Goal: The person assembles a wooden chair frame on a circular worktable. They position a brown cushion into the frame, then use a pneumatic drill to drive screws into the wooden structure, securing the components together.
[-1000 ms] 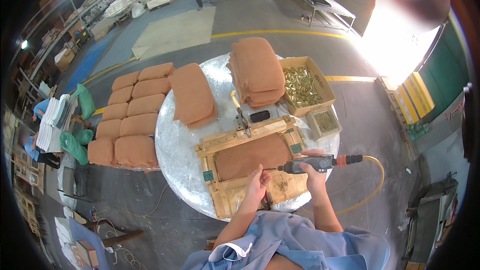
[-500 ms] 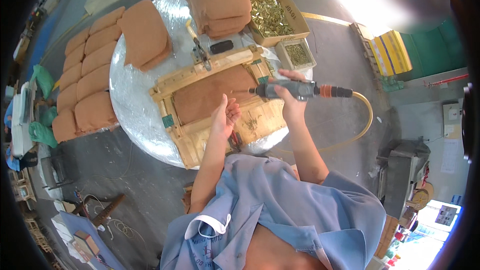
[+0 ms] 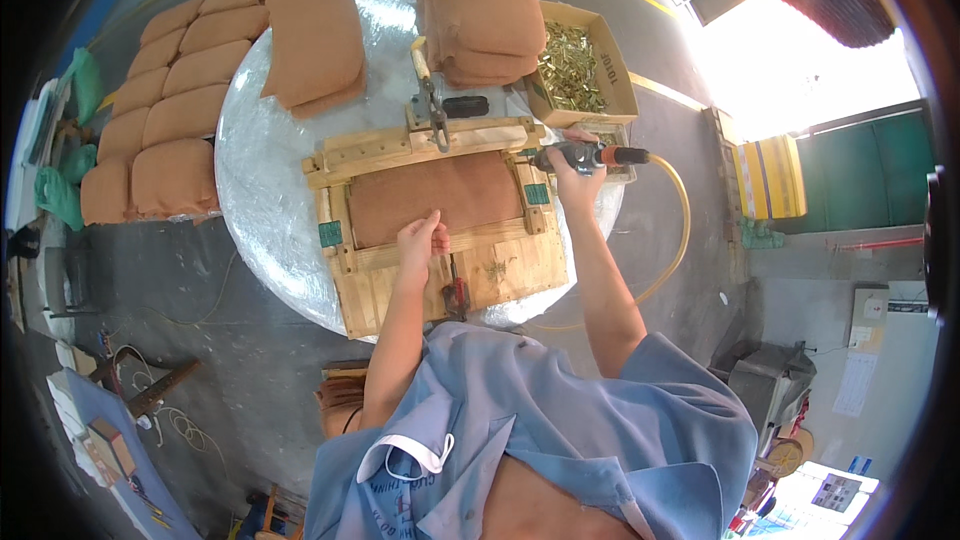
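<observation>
My right hand (image 3: pixel 580 170) grips a dark air-powered screwdriver (image 3: pixel 575 155) with an orange collar and a yellow hose. The tool lies level, its front end over the right end of a wooden frame jig (image 3: pixel 420 150). Inside the jig lies a brown padded panel (image 3: pixel 435 198). Above the panel's near edge is my left hand (image 3: pixel 423 240), fingers curled together; whatever they may hold cannot be made out. A red-handled hand tool (image 3: pixel 456 292) rests on the jig's near board. On the far rail stands a toggle clamp (image 3: pixel 432 105) with a pale yellow grip.
Stacks of brown pads (image 3: pixel 490 15) and loose pads (image 3: pixel 318 35) sit on the round, film-wrapped table (image 3: pixel 250 180). At its far right is a cardboard box (image 3: pixel 615 75) of brass-coloured pieces, beside a smaller bin (image 3: pixel 620 175). A black case (image 3: pixel 465 106) lies behind the jig. The hose (image 3: pixel 685 210) loops right.
The screwdriver has moved from over the panel to the jig's right end. My left hand's fingers have drawn together near the panel's near edge. The whole view has shifted.
</observation>
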Demonstrator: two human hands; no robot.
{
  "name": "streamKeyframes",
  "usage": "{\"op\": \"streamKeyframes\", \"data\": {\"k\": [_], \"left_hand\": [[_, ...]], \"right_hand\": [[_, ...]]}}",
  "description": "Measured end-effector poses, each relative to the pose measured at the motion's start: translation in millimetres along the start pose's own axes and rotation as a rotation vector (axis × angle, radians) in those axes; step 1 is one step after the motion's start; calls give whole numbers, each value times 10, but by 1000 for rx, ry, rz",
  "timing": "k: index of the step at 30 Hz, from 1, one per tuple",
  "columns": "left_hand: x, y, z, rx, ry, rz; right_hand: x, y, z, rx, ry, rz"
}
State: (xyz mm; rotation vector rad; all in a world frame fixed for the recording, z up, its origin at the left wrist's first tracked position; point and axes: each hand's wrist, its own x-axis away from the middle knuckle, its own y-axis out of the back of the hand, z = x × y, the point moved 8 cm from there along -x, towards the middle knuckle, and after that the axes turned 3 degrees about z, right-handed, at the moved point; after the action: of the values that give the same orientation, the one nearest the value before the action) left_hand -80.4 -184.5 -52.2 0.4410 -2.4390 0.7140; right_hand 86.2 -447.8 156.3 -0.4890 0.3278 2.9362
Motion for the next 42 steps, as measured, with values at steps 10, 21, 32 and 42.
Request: {"op": "streamKeyframes", "data": {"k": [10,21,32,42], "left_hand": [[-13,-8,16,-7,39,44],[-37,-2,16,-20,11,44],[-41,-28,49,-19,40,8],[-46,-71,61,-61,8,65]], "right_hand": [[-42,33,-102,-10,-32,-25],[-55,31,-157,16,-52,-27],[-241,-90,-226,75,-101,-18],[-236,-167,-420,117,-143,20]]}}
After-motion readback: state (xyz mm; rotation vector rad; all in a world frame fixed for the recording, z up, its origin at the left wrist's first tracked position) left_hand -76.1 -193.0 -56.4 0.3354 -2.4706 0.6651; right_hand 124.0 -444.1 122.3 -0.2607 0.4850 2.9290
